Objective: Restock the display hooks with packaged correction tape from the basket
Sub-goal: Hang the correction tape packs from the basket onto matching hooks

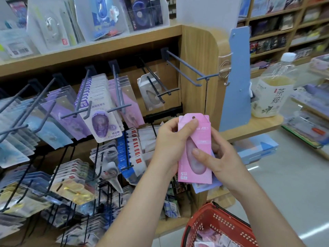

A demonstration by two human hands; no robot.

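The red basket (222,223) is cut off by the lower edge, and the packs lying in it are too blurred to be told apart. Behind the pink package (195,157), further packages (204,188) are largely covered, with only lavender edges seen. The fingers of the right hand (222,157) are hidden behind that stack. The package's small print cannot be read. The blue packs (10,153) are clipped by the left edge, and the bottle (272,90) on the counter (263,124) is smeared.

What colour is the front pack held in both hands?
The front pack is pink, with white print. The head view shows it best.
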